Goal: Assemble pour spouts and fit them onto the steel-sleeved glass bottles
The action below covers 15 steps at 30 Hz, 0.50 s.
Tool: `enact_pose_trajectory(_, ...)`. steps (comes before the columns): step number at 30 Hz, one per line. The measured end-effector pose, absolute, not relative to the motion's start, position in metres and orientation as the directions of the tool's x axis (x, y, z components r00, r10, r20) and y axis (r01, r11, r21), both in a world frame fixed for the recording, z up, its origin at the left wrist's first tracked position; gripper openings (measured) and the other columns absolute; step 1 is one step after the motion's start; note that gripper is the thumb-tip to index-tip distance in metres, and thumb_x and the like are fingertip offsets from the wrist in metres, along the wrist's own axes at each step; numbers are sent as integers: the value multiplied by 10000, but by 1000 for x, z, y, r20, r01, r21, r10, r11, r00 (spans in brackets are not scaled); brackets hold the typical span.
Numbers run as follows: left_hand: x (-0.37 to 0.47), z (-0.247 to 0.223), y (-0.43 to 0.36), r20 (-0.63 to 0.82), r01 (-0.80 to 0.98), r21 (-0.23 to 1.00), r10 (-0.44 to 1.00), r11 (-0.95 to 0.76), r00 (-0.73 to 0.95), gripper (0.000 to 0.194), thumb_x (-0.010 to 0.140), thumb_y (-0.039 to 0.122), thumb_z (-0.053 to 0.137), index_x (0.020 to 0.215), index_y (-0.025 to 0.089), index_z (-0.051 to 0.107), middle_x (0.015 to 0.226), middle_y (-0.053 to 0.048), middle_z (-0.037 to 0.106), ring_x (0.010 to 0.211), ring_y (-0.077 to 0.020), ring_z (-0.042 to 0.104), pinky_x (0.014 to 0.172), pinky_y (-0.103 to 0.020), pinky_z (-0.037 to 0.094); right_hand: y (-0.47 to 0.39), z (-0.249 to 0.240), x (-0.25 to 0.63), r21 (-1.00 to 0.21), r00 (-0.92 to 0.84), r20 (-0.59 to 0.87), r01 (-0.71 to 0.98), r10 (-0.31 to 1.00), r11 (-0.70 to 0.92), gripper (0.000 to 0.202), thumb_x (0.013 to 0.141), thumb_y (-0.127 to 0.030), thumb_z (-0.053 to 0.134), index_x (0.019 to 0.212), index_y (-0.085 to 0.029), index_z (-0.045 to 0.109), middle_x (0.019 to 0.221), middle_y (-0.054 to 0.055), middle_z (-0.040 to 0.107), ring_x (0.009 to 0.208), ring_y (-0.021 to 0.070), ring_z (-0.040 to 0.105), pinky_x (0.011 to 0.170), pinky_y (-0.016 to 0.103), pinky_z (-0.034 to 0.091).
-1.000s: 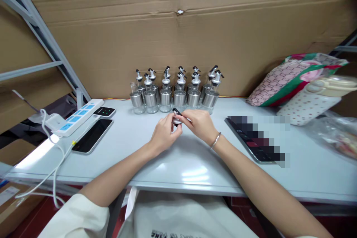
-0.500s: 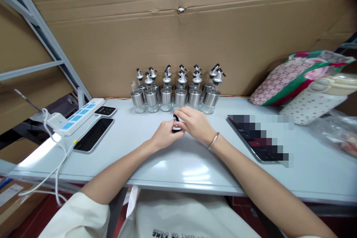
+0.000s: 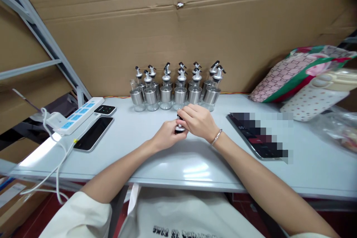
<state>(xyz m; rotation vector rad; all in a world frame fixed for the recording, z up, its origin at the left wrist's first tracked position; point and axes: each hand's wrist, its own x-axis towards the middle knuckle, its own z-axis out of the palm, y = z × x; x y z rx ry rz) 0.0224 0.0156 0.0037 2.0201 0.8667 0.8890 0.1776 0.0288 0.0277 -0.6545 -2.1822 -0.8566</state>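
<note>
Just above the middle of the table, my left hand (image 3: 166, 135) has its fingers closed around a small black-and-silver pour spout (image 3: 180, 129). From the other side my right hand (image 3: 197, 122), with a bracelet at the wrist, curls its fingers over the top of the same spout, hiding most of it. Behind my hands stand two rows of glass oil bottles (image 3: 180, 96) with steel sleeves. Silver spouts with black levers top most of them. The front-left bottle (image 3: 137, 96) has a bare glass neck.
At left lie a power strip (image 3: 80, 115) with a charger, a small black device (image 3: 105, 110), a phone (image 3: 95, 134) and a white cable (image 3: 57, 174). To the right are a dark phone (image 3: 255, 139), a patterned bag (image 3: 281, 76) and a dotted flask (image 3: 315, 96). Cardboard (image 3: 156, 37) stands behind.
Both hands have shifted slightly to the right with the spout between them. The view has tilted a little, and the bottles stay in place.
</note>
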Motion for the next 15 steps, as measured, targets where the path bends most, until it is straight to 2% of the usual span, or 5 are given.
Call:
enact_pose_trajectory(7, 26, 7, 7, 237, 226, 868, 769, -443, 594, 150, 724, 275, 522, 652, 157, 465, 585, 59, 390, 543, -66, 337, 525, -190, 319, 25, 30, 181, 425, -614, 782, 649, 105, 631, 541, 985, -405, 239, 615, -170, 556, 553, 40, 491, 557, 165, 354, 551, 304, 263)
enact_pose_trajectory(9, 26, 6, 8, 241, 243, 848, 751, -471, 614, 163, 756, 290, 508, 667, 162, 459, 591, 54, 396, 542, -72, 351, 526, -194, 328, 24, 29, 179, 390, -604, 788, 638, 117, 664, 549, 982, -423, 234, 592, -182, 536, 538, 34, 490, 539, 158, 366, 543, 304, 261)
enact_pose_trajectory(11, 23, 4, 12, 275, 296, 761, 701, -577, 658, 148, 779, 283, 509, 698, 166, 469, 632, 36, 458, 580, -89, 413, 568, -204, 362, 23, 26, 177, 189, -463, 859, 685, 220, 704, 581, 991, -413, 163, 584, -191, 513, 518, 26, 483, 509, 146, 386, 536, 296, 273)
enact_pose_trajectory(14, 20, 0, 21, 291, 408, 555, 629, -725, 721, 129, 823, 287, 515, 771, 169, 503, 741, -8, 568, 675, -125, 515, 655, -227, 403, 26, 24, 177, -248, -125, 875, 716, 469, 652, 613, 990, -402, 64, 600, -195, 490, 498, 17, 471, 461, 129, 412, 525, 280, 290)
enact_pose_trajectory(15, 19, -1, 24, 280, 442, 490, 616, -751, 736, 155, 839, 314, 517, 782, 170, 511, 758, -19, 588, 691, -135, 534, 671, -234, 408, 28, 24, 179, -287, -121, 848, 713, 515, 640, 604, 984, -438, 92, 590, -196, 481, 504, 23, 483, 467, 130, 430, 526, 280, 291)
